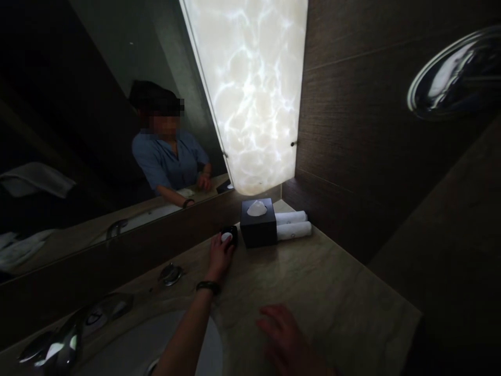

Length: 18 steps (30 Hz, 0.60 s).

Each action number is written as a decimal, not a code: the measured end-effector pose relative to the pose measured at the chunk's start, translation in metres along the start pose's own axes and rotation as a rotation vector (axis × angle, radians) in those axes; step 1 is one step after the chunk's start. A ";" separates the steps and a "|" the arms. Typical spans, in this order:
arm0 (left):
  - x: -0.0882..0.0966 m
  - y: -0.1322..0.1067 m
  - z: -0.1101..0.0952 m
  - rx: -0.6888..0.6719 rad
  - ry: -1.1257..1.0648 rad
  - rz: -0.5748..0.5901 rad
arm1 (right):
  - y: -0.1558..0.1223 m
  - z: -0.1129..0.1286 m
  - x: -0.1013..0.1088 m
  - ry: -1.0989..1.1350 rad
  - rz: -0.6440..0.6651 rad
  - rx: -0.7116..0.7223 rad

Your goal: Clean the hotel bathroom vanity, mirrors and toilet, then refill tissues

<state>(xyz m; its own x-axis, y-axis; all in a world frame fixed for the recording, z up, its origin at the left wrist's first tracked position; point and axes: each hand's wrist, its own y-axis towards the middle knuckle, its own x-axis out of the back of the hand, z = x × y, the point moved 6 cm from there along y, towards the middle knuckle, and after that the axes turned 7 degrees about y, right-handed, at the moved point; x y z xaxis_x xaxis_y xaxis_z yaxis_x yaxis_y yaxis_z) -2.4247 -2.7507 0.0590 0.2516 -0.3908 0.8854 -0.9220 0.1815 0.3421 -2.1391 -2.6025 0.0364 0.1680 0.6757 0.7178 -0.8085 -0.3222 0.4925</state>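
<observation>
At the far left, a chrome faucet [58, 347] curves over the white sink [129, 350], which is set into the pale stone worktop [332, 292]. Behind it, a round chrome knob [171, 273] sits on the worktop below the mirror [97, 104], where a person in a blue shirt is reflected.

The left hand [220, 256], with a dark band on the wrist, reaches out across the sink's edge to a small black dish [230, 235] near the back of the worktop. The fingers [224, 241] are closed lightly on a white round piece in the dish; the dim light hides how firmly they pinch it. The dish stands just beside a black tissue box [258, 224], with a white tissue peaking from its top.

Closer to the camera, the right hand [284, 339] lies flat on the worktop, fingers loosely spread, holding nothing.

Right of the tissue box, two rolled white towels [293, 224] lie stacked against it, in the corner by the dark wall. Above them glows a lit stone panel [250, 89].
</observation>
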 end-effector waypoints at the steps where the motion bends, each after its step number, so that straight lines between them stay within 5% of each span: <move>1: 0.006 -0.004 0.001 0.015 0.000 -0.013 | -0.007 0.022 -0.025 0.013 0.090 0.100; 3: 0.021 -0.023 0.005 0.036 -0.004 -0.019 | -0.026 0.061 -0.061 0.048 0.249 0.278; 5: 0.040 -0.058 0.013 0.051 -0.041 -0.020 | -0.046 0.076 -0.063 0.107 0.336 0.322; 8: 0.077 -0.131 0.028 0.112 -0.193 -0.027 | -0.072 0.031 0.007 0.068 0.187 0.016; 11: 0.107 -0.212 0.043 0.249 -0.366 0.102 | -0.122 -0.039 0.105 -0.229 -0.155 -0.591; 13: 0.124 -0.263 0.045 0.312 -0.441 0.206 | -0.151 -0.040 0.127 -0.328 -0.295 -0.801; 15: 0.143 -0.305 0.044 0.308 -0.490 0.246 | -0.153 0.001 0.097 -0.304 -0.290 -0.774; 18: 0.174 -0.355 0.045 0.215 -0.499 0.249 | -0.128 0.110 -0.003 -0.186 -0.136 -0.537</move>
<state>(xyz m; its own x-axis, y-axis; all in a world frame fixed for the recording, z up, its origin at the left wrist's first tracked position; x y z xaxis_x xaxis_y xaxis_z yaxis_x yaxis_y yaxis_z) -2.0670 -2.9240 0.0770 -0.1002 -0.7462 0.6581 -0.9875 0.1556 0.0260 -1.9736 -2.6365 0.0253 0.3475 0.5440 0.7637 -0.9372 0.1739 0.3025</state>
